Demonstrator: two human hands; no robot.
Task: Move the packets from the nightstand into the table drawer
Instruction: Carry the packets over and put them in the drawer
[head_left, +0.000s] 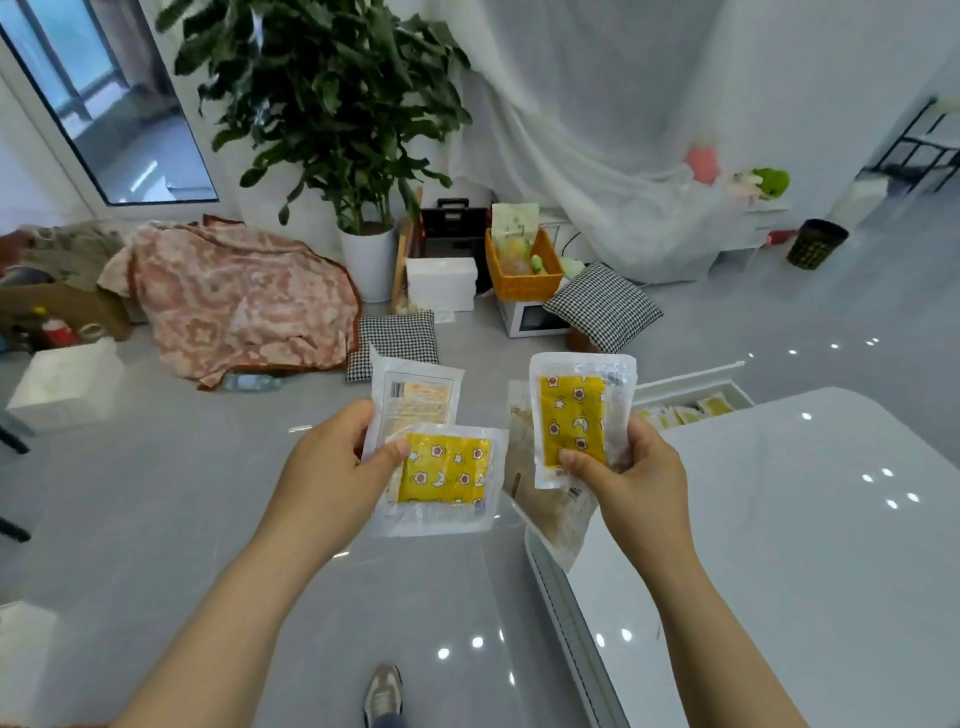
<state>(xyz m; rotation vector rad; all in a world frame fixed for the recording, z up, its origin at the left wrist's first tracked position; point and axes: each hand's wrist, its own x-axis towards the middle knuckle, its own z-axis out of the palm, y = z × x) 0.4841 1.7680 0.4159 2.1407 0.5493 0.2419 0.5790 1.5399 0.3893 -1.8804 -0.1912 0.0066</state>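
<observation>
Forearms (218, 623) reach forward: left hand (332, 467) pinches two packets (441, 470), right hand (636, 475) grasps an upright packet stack (571, 410). Open table drawer (691, 402) lies forward and rightward of both; right hand is judged nearer.

The printing on the packets (415, 397) is too blurred to read.

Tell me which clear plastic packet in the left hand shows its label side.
The rear clear plastic packet in the left hand: it shows a pale label with a barcode, while the front packet shows yellow.
</observation>
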